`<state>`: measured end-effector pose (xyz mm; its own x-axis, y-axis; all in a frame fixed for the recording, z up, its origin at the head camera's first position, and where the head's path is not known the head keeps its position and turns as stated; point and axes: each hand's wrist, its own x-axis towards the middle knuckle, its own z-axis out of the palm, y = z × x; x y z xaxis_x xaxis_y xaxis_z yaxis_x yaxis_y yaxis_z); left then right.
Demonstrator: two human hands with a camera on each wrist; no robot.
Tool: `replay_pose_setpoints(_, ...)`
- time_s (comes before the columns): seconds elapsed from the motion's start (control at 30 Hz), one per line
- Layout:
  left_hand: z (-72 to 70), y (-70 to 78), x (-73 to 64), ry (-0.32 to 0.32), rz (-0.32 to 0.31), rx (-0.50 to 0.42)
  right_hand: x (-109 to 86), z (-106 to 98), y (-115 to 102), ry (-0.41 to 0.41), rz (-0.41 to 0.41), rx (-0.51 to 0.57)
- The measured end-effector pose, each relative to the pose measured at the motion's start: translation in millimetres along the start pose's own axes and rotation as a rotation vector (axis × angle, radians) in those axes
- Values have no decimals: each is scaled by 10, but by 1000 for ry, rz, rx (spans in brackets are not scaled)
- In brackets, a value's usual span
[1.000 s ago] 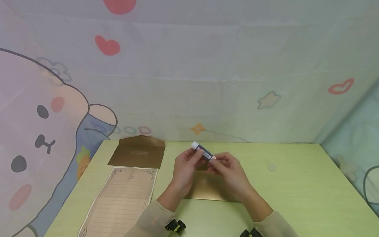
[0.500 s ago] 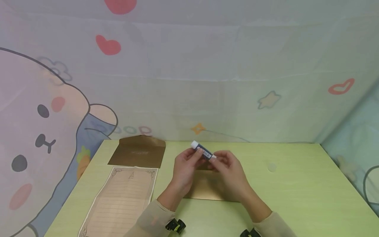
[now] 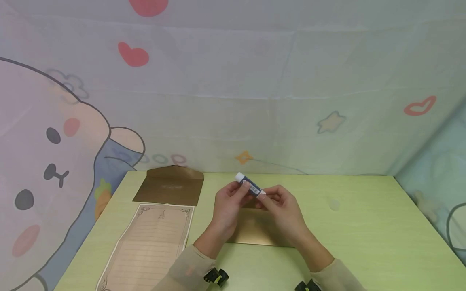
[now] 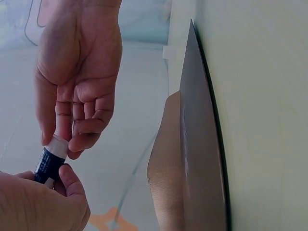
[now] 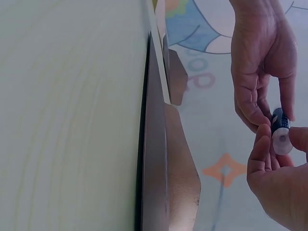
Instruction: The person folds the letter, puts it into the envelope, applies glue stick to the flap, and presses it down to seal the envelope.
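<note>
I see glue stick [image 3: 250,186] held in air between both hands, above gold envelope [image 3: 255,230] lying flat on table. My left hand [image 3: 227,208] grips dark barrel; right hand [image 3: 282,210] pinches white end nearest it. Opposite white end points up and away. Green table [image 3: 364,234] carries 2nd brown envelope [image 3: 169,186], flap open, at far left, lined letter paper [image 3: 149,246] just before it. Cartoon-print cloth backdrop [image 3: 233,89] behind.

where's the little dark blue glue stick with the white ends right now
In the head view, the dark blue glue stick is mid-table, held by the left hand and right hand above the brown envelope.
</note>
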<state>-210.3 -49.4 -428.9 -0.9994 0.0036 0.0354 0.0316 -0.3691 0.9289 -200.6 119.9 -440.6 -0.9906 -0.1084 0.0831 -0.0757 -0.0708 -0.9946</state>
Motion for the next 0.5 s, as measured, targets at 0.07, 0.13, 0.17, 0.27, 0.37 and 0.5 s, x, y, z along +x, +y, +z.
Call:
replay_pose_setpoints(0.07,0,-1,3,0,3,-3,-4,3,-6,1,-10,-4)
replay_pose_setpoints(0.13,0,-2,10,2,2,-10,-6,4,-11,-6,-12,-9)
replay_pose_setpoints(0.17,0,-1,12,4,4,-10,-6,2,-13,-12,-10,-16)
replay_pose_setpoints(0.27,-4,8,13,7,22,-3,-3,-17,-29,-37,1,-47)
replay_pose_setpoints(0.37,-15,35,16,5,48,5,8,-71,-65,-51,-10,-118)
replay_pose_setpoints(0.5,-39,85,24,-3,84,27,33,-206,-141,-37,-59,-241)
